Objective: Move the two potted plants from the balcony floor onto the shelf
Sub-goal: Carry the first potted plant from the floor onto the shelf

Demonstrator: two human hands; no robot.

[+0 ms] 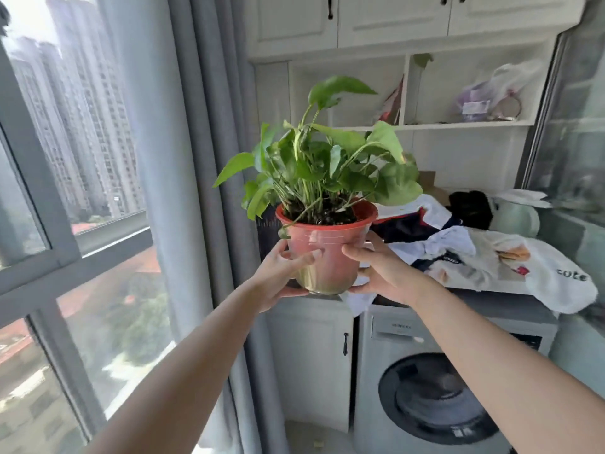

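Observation:
A leafy green plant in a red plastic pot [327, 253] is held up in the air in front of me, upright. My left hand [281, 273] grips the pot's left side and underside, thumb across its front. My right hand [383, 270] grips the right side, fingers wrapped behind. The pot hangs just above the left end of the countertop [484, 301], below the white open shelf [465, 125]. A single green leaf [422, 59] shows high in the shelf's right compartment. No second pot is visible.
Clothes and a white bag [491, 257] are heaped on the countertop over a washing machine [438, 388]. Plastic bags [491, 96] fill the shelf's right compartment; a red item [391, 104] leans in the left one. Grey curtains [196, 158] and a window [65, 158] stand at left.

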